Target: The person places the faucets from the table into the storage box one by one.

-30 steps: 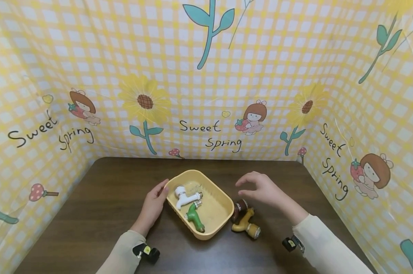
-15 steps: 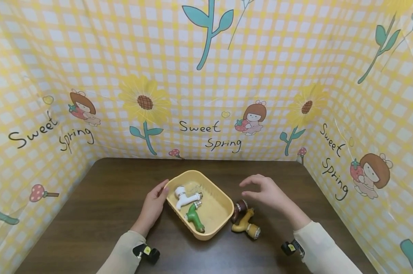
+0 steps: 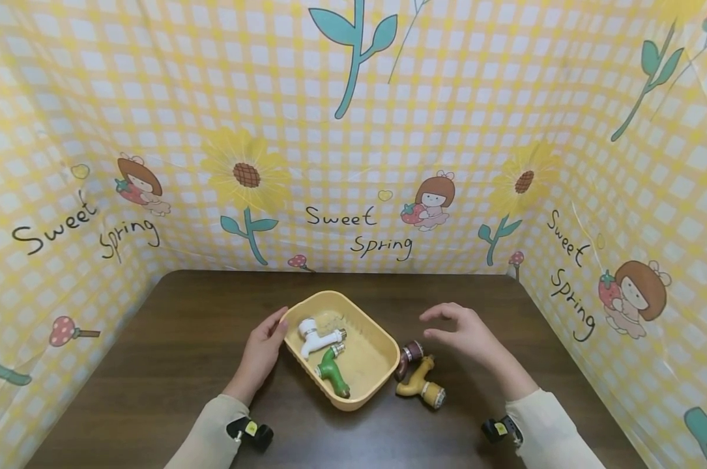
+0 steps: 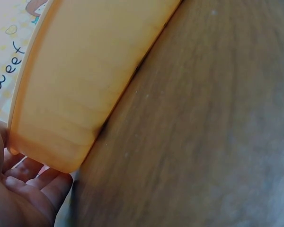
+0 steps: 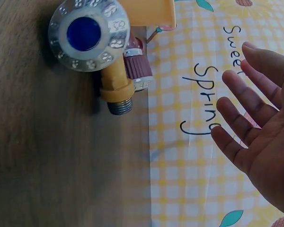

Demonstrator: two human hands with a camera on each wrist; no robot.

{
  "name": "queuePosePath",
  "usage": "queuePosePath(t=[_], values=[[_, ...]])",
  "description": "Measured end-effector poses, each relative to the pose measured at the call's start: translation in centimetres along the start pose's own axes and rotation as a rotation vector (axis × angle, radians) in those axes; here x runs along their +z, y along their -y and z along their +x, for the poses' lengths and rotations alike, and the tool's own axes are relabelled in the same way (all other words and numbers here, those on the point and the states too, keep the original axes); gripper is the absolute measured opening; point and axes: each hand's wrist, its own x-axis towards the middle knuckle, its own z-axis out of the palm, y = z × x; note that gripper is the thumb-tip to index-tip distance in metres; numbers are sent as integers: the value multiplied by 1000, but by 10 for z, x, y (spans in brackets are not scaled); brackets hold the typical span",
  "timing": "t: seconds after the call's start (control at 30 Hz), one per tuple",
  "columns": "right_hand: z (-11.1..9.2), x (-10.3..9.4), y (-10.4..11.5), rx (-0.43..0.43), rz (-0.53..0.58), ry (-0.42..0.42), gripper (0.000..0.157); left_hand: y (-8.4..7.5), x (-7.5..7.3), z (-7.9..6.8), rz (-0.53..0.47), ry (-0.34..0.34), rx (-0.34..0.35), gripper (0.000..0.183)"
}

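Observation:
A pale yellow plastic basin (image 3: 372,357) sits on the table with a white tap (image 3: 315,342) and a green tap (image 3: 331,372) lying in it. My left hand (image 3: 260,355) holds the basin's left end, thumb at the rim and fingers against the outer wall, as the left wrist view shows. Outside the right end lie a dark red-brown tap (image 3: 410,354) and a mustard-yellow tap (image 3: 419,385), close together. Above and to the right of these two hovers my right hand (image 3: 463,331), fingers spread and loosely bent, holding nothing. The yellow tap's round end (image 5: 87,35) faces the right wrist camera.
The dark wood table (image 3: 201,306) is enclosed on the back and sides by a yellow checked cloth (image 3: 353,156) with printed flowers and lettering. Both sleeves carry black wrist cameras; the right one (image 3: 496,428) is low over the table.
My right hand has drifted a little to the right, away from the basin. The left hand, basin and taps have stayed in place.

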Motion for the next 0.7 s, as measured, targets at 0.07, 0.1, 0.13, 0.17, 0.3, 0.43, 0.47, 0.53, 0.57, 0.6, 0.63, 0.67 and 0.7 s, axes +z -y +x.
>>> queuePosePath(t=[0.07, 0.1, 0.13, 0.17, 0.3, 0.43, 0.47, 0.53, 0.57, 0.6, 0.63, 0.67, 0.7], values=[[-1, 1, -4, 11, 10, -4, 27, -1, 0, -1, -3, 1, 1, 47], [-2, 2, -6, 18, 13, -5, 27, -1, 0, -1, -5, 0, 2, 47], [-2, 2, -8, 25, 15, -5, 27, -1, 0, -1, -4, 0, 1, 47], [-3, 3, -10, 35, 21, -4, 27, -1, 0, -1, -5, -1, -2, 47], [-5, 7, -17, 54, 26, 5, 27, 1, 0, -1, -10, -1, -6, 47], [-6, 10, -22, 74, 46, 9, 28, -9, 0, -4, -6, 11, -25, 48], [-7, 11, -23, 78, 49, 11, 29, -9, 0, -4, -8, 13, -24, 48], [-7, 13, -27, 81, 62, 16, 30, -10, 0, -4, -4, 15, -29, 49], [-7, 14, -29, 81, 66, 18, 32, -10, 0, -4, 0, 13, -26, 48], [-8, 15, -31, 81, 67, 19, 32, -4, 0, -2, -1, 7, -20, 49], [-8, 16, -32, 79, 71, 20, 33, 1, 0, 0, -2, 3, -17, 49], [-8, 17, -33, 79, 69, 18, 33, 2, 0, 1, -1, -1, -8, 49], [-8, 17, -34, 78, 75, 17, 33, 3, 0, 1, 2, -5, -8, 48]])
